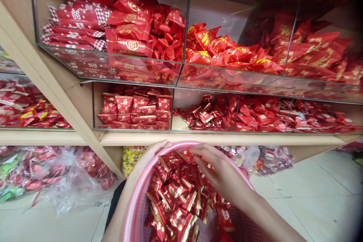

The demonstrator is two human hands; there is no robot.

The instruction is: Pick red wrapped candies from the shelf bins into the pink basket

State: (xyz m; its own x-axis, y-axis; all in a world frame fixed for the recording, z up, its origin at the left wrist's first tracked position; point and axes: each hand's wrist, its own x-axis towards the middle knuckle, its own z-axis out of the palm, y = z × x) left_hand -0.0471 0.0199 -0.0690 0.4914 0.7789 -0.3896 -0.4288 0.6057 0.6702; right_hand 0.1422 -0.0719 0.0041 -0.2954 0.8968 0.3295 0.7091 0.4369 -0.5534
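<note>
A pink plastic basket (136,200) stands right in front of me, filled with small candies (178,196) in shiny red and gold wrappers. Along its outer left side, my left hand (151,155) grips the basket, fingertips near the far rim. Inside the basket on the right, my right hand (214,168) rests over the candies with fingers stretched out and slightly bent. Its fingertips touch wrappers close to the far rim; whether anything lies under the palm is hidden.
Behind the basket, a wooden shelf (221,139) holds glass-fronted compartments of red packets (133,30) and small red wrapped sweets (136,109). Plastic bags of sweets (56,166) lie on the tiled floor (317,189) at left; a yellow bag (132,157) sits under the shelf.
</note>
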